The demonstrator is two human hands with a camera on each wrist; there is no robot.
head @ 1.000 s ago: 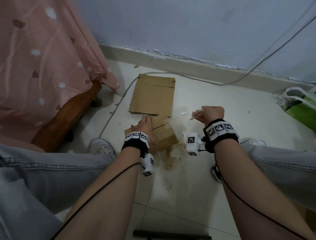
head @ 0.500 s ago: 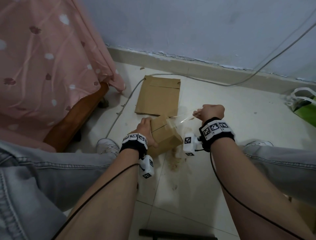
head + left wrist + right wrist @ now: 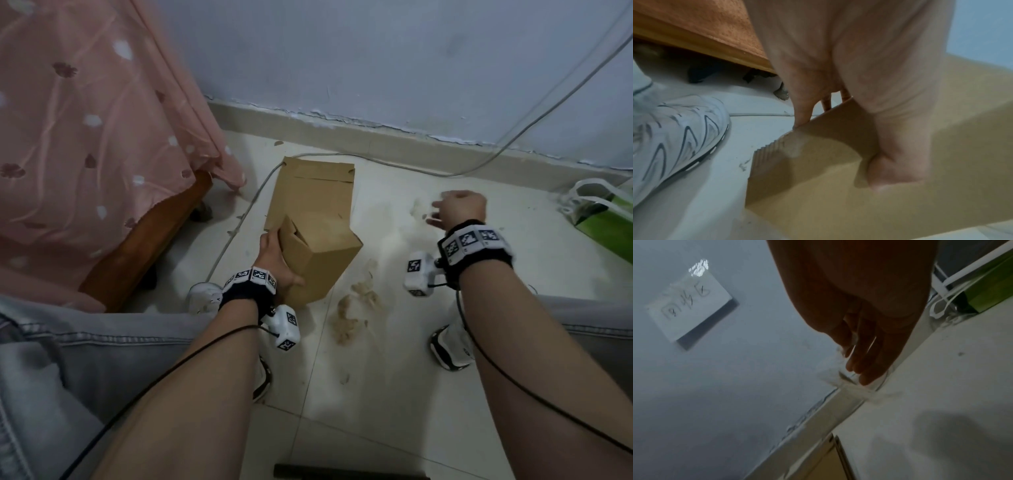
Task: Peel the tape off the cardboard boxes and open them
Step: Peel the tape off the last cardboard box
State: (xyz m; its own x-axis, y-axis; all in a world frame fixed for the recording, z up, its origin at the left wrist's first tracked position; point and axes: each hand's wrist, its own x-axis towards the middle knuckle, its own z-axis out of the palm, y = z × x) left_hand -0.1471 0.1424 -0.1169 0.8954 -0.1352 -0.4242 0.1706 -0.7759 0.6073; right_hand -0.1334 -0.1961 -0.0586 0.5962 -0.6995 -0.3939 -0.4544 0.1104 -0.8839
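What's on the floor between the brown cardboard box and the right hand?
Head view: only bare pale floor tile between the brown cardboard box and the right hand.

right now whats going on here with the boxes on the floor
A person sitting over a tiled floor is untaping cardboard boxes. Their left hand grips a small cardboard box, tipped up on the floor with its end flaps coming apart. Their right hand is off to the side with fingers extended, a blurred bit of clear tape at the fingertips. A flattened box lies beyond, and crumpled tape scraps sit nearby.
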